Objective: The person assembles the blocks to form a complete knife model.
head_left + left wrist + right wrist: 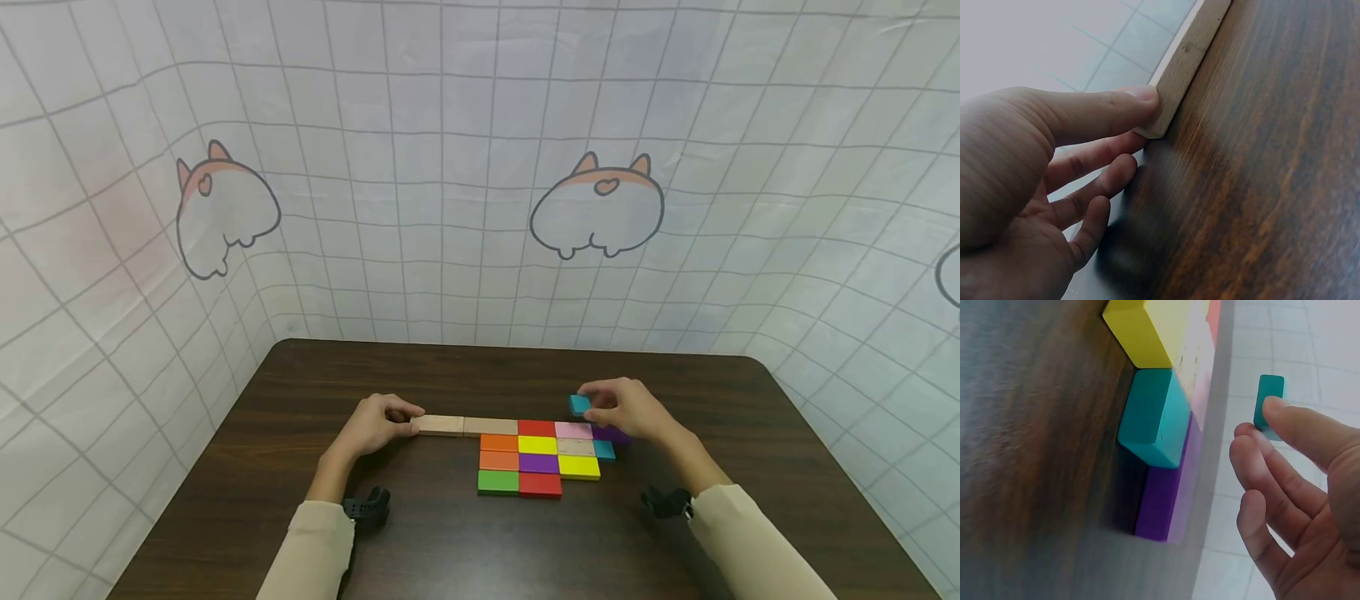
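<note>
My left hand (381, 423) holds the outer end of a plain wooden block (439, 425), its thumb on the side facing me in the left wrist view. That block lies end to end with a second plain block (491, 427). Between thumb and fingertips, my right hand (628, 408) pinches a small teal block (580, 405), raised off the tabletop in the right wrist view. Beneath and beside the right hand, a purple block (609, 434) ends the back row, partly hidden by the hand. Another small teal block (1154, 415) lies against it.
Flat coloured blocks lie edge to edge in rows, among them a pink block (573, 430), a green block (498, 482) and a red block (540, 486). All rest on a dark wooden table (450, 550). A white gridded curtain (420, 233) stands behind and at both sides.
</note>
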`<state>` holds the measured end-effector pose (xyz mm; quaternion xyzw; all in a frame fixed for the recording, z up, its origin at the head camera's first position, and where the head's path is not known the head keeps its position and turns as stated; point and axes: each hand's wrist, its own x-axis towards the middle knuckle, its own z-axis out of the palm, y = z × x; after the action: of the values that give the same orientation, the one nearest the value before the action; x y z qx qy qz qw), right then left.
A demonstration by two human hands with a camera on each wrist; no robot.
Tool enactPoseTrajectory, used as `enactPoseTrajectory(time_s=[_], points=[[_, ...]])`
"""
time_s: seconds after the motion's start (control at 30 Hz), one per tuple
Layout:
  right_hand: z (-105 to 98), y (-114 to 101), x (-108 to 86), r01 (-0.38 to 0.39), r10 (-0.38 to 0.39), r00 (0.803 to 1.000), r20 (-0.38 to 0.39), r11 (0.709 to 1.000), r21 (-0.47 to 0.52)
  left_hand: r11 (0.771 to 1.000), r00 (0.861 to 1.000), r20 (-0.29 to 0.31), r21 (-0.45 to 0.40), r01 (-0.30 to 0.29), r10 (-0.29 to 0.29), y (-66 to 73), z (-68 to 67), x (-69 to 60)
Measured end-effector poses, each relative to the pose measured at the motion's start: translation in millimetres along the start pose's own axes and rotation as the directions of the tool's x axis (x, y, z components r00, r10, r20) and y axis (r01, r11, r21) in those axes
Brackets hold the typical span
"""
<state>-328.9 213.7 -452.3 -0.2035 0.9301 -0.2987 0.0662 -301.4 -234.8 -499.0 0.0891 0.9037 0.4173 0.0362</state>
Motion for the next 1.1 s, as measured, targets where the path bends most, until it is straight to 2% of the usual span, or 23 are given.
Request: enactPoseTrajectory(time_s=[0.3,0.57,0.83,1.1], points=[[-4.2,1.0,-31.5,0.033,-0.033,0.999,-0.015,0.999,-0.002,1.0,1.0,0.006,0.001,0.004,-0.004,0.3,-0.7,-0.8],[1.9,0.6,-57.5,0.048,-0.048,0.998,-0.029,0.999,-0.002,1.0,1.0,0.006,0.01,-0.004,0.004,1.2,-1.1,0.1],[17.2,0.9,-75.2,0.064,-0.064,0.998,0.01,0.998,0.011,1.0,1.0,0.006,0.019,-0.004,0.003,0.8,-0.1,0.0],[29.3,-3.5,-83.1,0.1,-0.104,0.993,0.059,0.993,0.06,1.0,1.0,0.007,0.021,-0.004,0.004,2.2,-0.5,-0.7]])
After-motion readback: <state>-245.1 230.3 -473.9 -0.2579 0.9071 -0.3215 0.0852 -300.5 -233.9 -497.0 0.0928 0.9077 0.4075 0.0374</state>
